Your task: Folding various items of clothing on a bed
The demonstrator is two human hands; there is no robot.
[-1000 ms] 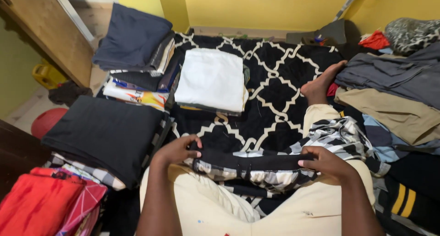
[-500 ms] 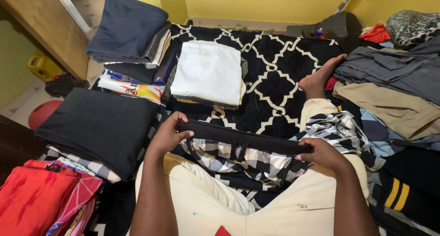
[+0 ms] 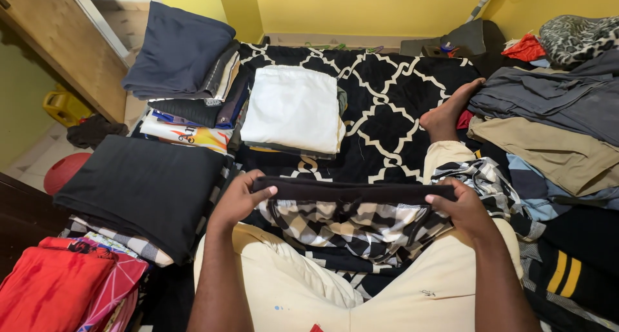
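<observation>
Head view: the left hand (image 3: pixel 240 200) and right hand (image 3: pixel 459 206) each pinch an end of the black waistband (image 3: pixel 351 191) of checkered shorts (image 3: pixel 351 232), stretched over the lap, near the white folded stack (image 3: pixel 293 109). Keeping the band taut and level should give a clean fold.

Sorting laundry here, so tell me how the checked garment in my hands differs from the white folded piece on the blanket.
The checked garment is black-and-white patterned with a dark waistband; the white folded piece is plain. The checked garment is stretched between the left hand and right hand, hanging loose; the white folded piece lies flat atop a stack. Both are cloth.
</observation>
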